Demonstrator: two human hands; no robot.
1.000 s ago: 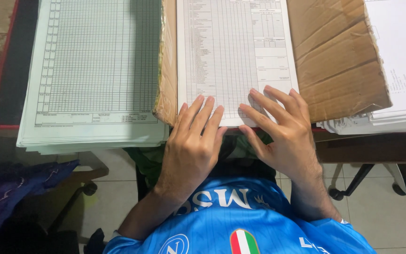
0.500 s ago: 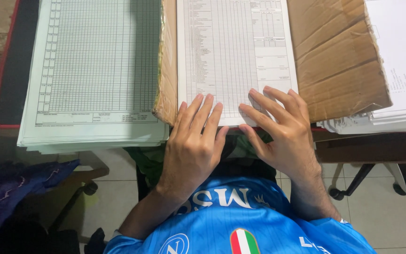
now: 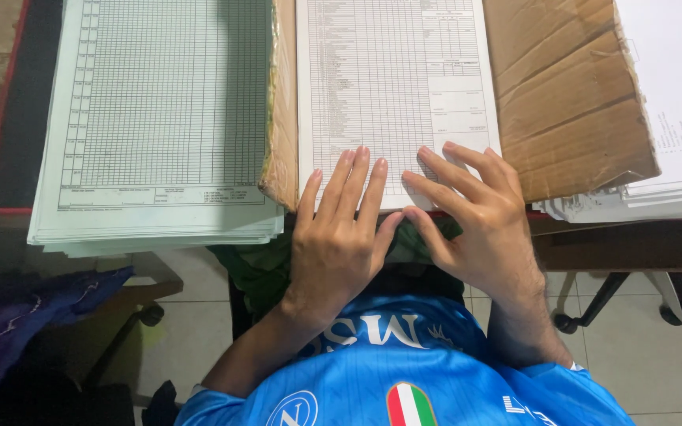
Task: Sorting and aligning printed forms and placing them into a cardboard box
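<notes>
Both hands, left and right, lie flat, fingers spread, on white form; thin, floppy paper, best lifted by near edge.

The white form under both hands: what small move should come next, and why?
Probably slide the top white form toward the body with both hands. The left hand and the right hand lie flat on its near edge, fingers spread, none curled under it, so nothing is gripped. That edge already overhangs the brown cardboard, so a short pull might free an edge to pinch.
</notes>
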